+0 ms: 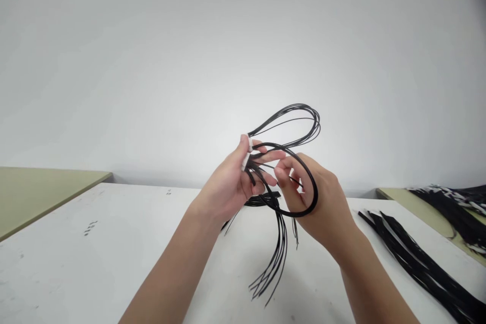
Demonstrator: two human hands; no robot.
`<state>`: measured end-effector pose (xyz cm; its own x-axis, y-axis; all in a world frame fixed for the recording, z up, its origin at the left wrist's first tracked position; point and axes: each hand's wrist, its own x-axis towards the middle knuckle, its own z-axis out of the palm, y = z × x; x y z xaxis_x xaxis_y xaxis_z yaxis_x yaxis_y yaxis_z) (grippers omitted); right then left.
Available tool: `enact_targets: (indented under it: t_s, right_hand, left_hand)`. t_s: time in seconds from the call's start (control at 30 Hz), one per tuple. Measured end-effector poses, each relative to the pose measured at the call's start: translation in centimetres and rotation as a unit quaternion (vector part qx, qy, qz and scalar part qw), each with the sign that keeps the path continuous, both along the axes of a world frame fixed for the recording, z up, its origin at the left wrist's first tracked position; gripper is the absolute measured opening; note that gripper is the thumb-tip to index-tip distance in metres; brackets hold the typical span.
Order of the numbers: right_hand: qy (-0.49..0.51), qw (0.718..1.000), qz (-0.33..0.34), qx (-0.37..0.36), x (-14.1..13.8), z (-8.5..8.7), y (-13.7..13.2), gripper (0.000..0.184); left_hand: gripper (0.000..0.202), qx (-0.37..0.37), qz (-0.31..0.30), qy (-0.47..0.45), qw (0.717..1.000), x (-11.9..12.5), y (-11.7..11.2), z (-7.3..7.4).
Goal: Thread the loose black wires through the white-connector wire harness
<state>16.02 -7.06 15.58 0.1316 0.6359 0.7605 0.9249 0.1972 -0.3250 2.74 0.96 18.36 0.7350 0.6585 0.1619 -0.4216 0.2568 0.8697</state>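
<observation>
My left hand (235, 182) grips a white connector (246, 154) between thumb and fingers. Thin black wires (304, 107) loop out of it to the right, and a thicker black cable loop (315, 190) curves below them. Loose wire ends (271, 276) hang down over the table. Beside it, my right hand (315, 187) is closed in a pinch on a thin black wire of the same harness. The thick loop passes in front of this hand. Below the hands, a bundle of black wires (261, 199) is partly hidden.
A white table (125, 258) spans the front, against a pale wall. Long black cables (413, 258) lie at its right side. More black cables with white ends (451, 212) rest on a yellowish surface at far right. Another yellowish board (45, 190) stands at left.
</observation>
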Motion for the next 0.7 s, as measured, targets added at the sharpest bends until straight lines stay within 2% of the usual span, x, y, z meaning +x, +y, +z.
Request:
enact_targets:
  t_s: [0.1,0.23,0.33,0.37,0.43,0.5,0.6,0.7]
  right_hand:
    - [0.012,1.000,0.006,-0.005,-0.1,0.0,0.0,0.017]
    - [0.014,0.999,0.002,0.039,-0.4,0.0,0.0,0.014]
    - [0.026,0.999,0.006,0.038,-0.5,0.2,0.0,0.015]
    - [0.049,0.998,0.024,0.025,-0.5,0.3,-0.1,0.016]
    - [0.146,0.984,0.106,-0.014,-0.2,0.6,-0.3,0.017]
    - [0.290,0.933,0.202,-0.066,0.3,1.0,-0.5,0.019]
    - [0.475,0.820,0.296,-0.118,1.7,1.8,-1.1,0.024]
    - [0.589,0.717,0.364,-0.080,3.1,2.5,-1.7,0.018]
  left_hand:
    - [0.028,0.011,0.011,0.008,1.000,0.0,0.0,0.0]
    - [0.029,0.043,0.027,0.013,0.999,0.0,0.1,-0.2]
    - [0.032,0.073,0.055,0.023,0.996,0.1,0.1,-0.4]
    - [0.032,0.082,0.062,0.028,0.994,0.1,0.2,-0.5]
    - [0.033,0.098,0.065,0.038,0.992,0.1,0.3,-0.7]
    - [0.036,0.112,0.056,0.048,0.991,0.1,0.5,-0.9]
    - [0.039,0.117,0.042,0.062,0.990,0.0,0.6,-1.0]
    - [0.039,0.098,0.032,0.064,0.993,-0.1,0.7,-0.9]
